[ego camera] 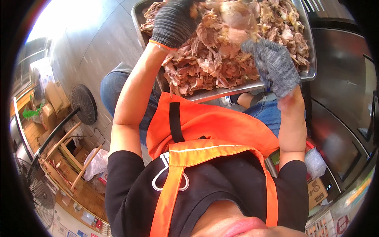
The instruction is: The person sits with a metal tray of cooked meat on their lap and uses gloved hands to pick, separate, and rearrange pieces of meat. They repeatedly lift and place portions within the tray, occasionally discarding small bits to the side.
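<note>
A large metal tray [311,63] filled with cooked, shredded-looking meat [207,66] lies before me. My left hand [176,22], in a dark grey knit glove with an orange cuff, is over the left part of the tray; its fingers run into the picture's top edge and are partly hidden. My right hand [274,63], in a grey knit glove, is at the tray's near right side, its fingers curled and blurred beside a larger pale piece of meat [237,38]. Whether either hand grips a piece cannot be made out.
My knees are on both sides of the tray's near edge, under an orange apron [219,121]. To the left are a round black stand base [84,104], cardboard boxes [57,94] and a wire-caged fan [41,192]. Stainless steel cabinet fronts [340,77] stand at the right.
</note>
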`<act>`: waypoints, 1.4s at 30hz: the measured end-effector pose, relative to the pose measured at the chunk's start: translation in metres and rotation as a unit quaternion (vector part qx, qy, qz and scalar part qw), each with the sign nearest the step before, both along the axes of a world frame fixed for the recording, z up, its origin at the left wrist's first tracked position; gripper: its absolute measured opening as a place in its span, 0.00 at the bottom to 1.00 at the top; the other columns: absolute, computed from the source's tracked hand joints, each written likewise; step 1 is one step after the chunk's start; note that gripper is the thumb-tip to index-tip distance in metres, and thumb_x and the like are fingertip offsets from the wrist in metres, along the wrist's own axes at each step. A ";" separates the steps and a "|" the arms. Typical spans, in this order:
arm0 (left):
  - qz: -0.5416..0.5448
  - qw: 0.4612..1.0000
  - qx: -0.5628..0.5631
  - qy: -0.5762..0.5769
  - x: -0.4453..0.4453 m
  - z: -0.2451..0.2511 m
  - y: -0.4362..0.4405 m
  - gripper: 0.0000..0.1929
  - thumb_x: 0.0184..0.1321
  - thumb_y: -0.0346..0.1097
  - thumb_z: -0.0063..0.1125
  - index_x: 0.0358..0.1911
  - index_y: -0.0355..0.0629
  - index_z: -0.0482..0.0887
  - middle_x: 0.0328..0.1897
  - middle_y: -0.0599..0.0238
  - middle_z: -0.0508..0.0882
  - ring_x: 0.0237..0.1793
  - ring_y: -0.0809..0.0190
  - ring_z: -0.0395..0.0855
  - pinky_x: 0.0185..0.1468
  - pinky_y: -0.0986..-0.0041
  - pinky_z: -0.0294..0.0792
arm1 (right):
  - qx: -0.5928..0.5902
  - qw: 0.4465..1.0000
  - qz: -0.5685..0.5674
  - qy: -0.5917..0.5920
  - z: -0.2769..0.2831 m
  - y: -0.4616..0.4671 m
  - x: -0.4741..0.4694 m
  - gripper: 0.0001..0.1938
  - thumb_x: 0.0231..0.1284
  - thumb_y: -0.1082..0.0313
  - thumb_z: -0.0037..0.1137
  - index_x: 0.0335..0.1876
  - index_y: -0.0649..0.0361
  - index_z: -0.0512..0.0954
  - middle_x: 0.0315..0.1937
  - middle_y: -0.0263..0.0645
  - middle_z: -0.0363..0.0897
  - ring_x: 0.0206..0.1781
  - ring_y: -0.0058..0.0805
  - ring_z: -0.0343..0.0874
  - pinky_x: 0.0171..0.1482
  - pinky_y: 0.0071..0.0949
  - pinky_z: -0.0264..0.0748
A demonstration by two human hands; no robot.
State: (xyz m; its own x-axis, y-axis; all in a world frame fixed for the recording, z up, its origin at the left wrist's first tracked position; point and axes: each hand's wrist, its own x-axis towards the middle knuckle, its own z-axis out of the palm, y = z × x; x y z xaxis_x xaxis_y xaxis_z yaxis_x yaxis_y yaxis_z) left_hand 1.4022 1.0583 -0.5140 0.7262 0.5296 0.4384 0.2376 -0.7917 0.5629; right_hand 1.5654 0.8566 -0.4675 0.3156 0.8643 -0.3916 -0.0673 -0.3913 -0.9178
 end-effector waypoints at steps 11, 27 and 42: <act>-0.208 0.977 0.043 0.018 0.008 0.000 -0.034 0.23 0.40 0.32 0.72 0.46 0.51 0.87 0.51 0.63 0.83 0.51 0.51 0.82 0.52 0.63 0.75 | 0.091 0.864 0.203 -0.451 -0.013 -0.001 -0.002 0.14 0.62 0.70 0.56 0.52 0.66 0.80 0.41 0.54 0.83 0.43 0.48 0.83 0.45 0.35 0.79; -0.013 0.894 -0.381 -0.236 0.023 -0.018 -0.029 0.04 0.54 0.28 0.56 0.28 0.40 0.75 0.31 0.65 0.79 0.37 0.64 0.78 0.44 0.73 0.71 | 0.160 0.845 0.139 -0.491 -0.016 -0.007 0.003 0.15 0.64 0.63 0.59 0.48 0.67 0.82 0.36 0.46 0.84 0.40 0.36 0.82 0.45 0.31 0.78; -0.061 0.984 -0.102 -0.135 0.019 -0.008 -0.032 0.24 0.52 0.37 0.68 0.54 0.41 0.81 0.51 0.52 0.81 0.45 0.54 0.80 0.51 0.63 0.72 | -0.083 0.989 -0.119 -0.015 -0.012 0.004 -0.014 0.11 0.63 0.61 0.64 0.41 0.61 0.85 0.20 0.24 0.73 0.23 0.11 0.67 0.27 0.19 0.66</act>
State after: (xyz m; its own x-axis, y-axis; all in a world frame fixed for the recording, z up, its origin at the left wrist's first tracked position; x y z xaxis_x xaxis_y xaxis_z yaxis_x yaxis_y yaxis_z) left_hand 1.4216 1.0263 -0.5224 0.6620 0.5426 0.5171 -0.0325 -0.6685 0.7430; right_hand 1.5519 0.8603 -0.4790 0.5160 0.6883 -0.5099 -0.1499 -0.5135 -0.8449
